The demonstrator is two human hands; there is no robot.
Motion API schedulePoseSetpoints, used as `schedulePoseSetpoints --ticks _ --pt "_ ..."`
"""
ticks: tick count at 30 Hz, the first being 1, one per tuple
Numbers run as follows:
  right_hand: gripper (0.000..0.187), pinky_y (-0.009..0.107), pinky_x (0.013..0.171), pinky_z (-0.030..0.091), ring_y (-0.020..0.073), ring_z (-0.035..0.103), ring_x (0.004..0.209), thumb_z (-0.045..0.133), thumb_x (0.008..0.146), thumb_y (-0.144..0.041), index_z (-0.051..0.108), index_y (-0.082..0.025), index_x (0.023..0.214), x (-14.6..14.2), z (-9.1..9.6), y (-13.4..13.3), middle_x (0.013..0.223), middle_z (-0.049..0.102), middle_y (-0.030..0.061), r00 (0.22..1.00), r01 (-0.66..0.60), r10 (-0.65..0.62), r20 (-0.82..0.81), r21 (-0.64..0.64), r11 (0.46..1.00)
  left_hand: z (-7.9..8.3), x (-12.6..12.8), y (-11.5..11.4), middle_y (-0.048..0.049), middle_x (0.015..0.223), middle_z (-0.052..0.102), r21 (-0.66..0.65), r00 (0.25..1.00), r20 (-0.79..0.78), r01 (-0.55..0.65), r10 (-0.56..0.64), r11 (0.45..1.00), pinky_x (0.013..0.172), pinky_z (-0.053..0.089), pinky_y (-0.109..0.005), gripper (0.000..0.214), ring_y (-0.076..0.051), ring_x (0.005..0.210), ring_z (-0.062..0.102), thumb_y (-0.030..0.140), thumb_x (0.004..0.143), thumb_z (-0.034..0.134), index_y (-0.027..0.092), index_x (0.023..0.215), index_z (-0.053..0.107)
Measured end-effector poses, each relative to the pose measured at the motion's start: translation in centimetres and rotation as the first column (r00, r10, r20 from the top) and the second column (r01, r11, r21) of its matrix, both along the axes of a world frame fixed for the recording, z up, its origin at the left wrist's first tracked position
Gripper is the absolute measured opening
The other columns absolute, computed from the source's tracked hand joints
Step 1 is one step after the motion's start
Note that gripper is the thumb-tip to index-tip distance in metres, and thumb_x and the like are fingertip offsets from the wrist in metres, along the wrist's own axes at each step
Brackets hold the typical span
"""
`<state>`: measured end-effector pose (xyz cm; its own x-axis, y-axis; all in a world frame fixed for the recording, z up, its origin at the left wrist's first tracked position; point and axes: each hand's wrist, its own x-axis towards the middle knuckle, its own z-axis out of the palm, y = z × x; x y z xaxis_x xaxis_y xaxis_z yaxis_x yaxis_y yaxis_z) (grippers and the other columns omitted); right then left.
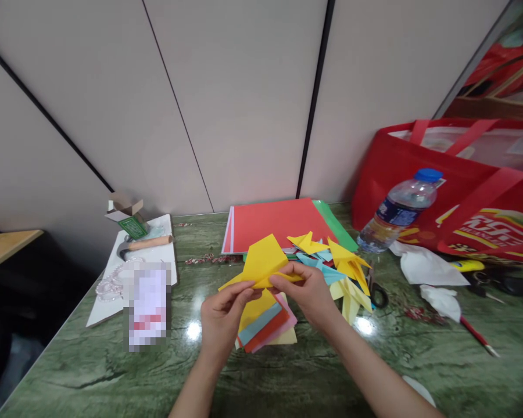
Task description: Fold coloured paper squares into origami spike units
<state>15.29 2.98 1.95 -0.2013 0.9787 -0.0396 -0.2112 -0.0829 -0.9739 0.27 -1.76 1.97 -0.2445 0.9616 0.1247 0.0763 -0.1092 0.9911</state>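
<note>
A partly folded sheet of yellow origami paper (267, 255) is held up between my two hands, over the table. My left hand (226, 310) pinches its lower left edge between thumb and fingers. On the right, my right hand (307, 293) pinches the folded strip along its lower edge. Beneath the hands lies a fanned pile of coloured paper squares (265, 328) in yellow, blue, orange, pink and cream. Just right of my right hand is a heap of folded paper shapes (346, 261) in yellow, blue and pale yellow.
Behind lie large red paper sheets (274, 223). A water bottle (398, 212) and a red bag (475, 186) stand at right, near scissors (378, 296) and a red pen-like stick (477, 335). At left, a white board (108, 305) bears a small box (128, 217) and a wooden-handled tool (150, 242).
</note>
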Motion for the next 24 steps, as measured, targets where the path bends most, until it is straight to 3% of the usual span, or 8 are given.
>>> schedulePoseSetpoints --ticks 6,12,16,20,24 --pt "0.021 0.029 0.056 0.052 0.0161 0.064 0.053 0.074 0.059 -0.030 0.062 -0.016 0.068 0.24 -0.12 0.05 0.058 0.068 0.0022 0.992 -0.123 0.122 -0.041 -0.027 0.992 0.08 -0.07 -0.06 -0.0022 0.071 0.074 0.014 0.999 0.028 -0.033 0.033 0.999 0.067 0.057 -0.029 0.008 -0.021 0.069 0.070 0.017 0.070 0.064 0.018 0.075 0.070" --pt "0.018 0.027 0.058 0.050 0.0153 0.062 0.057 0.073 0.062 -0.032 0.066 -0.016 0.062 0.75 -0.54 0.39 0.058 0.068 0.0029 0.993 -0.083 0.076 0.087 0.082 0.993 0.41 0.38 0.13 -0.0031 0.075 0.074 -0.061 0.975 0.216 -0.043 0.055 0.997 0.066 0.057 -0.029 0.026 -0.021 0.068 0.070 0.014 0.064 0.068 0.016 0.089 0.067" --pt "0.019 0.027 0.058 0.050 0.0165 0.063 0.058 0.073 0.061 -0.034 0.066 -0.016 0.063 0.84 -0.74 0.55 0.061 0.069 0.0036 0.992 -0.065 0.057 0.109 0.074 0.995 0.54 0.44 0.16 -0.0013 0.077 0.073 -0.048 0.958 0.267 -0.097 0.106 0.994 0.064 0.058 -0.027 0.022 -0.020 0.067 0.070 0.012 0.059 0.072 0.017 0.079 0.066" --pt "0.019 0.027 0.057 0.049 0.0169 0.063 0.058 0.074 0.059 -0.033 0.066 -0.016 0.061 0.79 -0.52 0.56 0.060 0.069 0.0037 0.987 -0.062 0.050 0.155 0.077 0.995 0.41 0.15 0.14 -0.0035 0.091 0.072 -0.014 0.970 0.205 -0.134 0.134 0.991 0.067 0.057 -0.026 0.011 -0.019 0.070 0.069 0.015 0.057 0.072 0.017 0.067 0.069" --pt "0.018 0.027 0.056 0.050 0.0169 0.063 0.058 0.073 0.059 -0.033 0.066 -0.016 0.060 0.76 -0.09 0.47 0.060 0.069 0.0033 0.978 -0.064 0.046 0.203 0.084 0.994 0.19 -0.15 0.22 -0.0029 0.076 0.073 -0.048 0.978 0.027 -0.208 0.209 0.977 0.066 0.057 -0.025 0.008 -0.019 0.070 0.068 0.017 0.056 0.073 0.019 0.063 0.072"
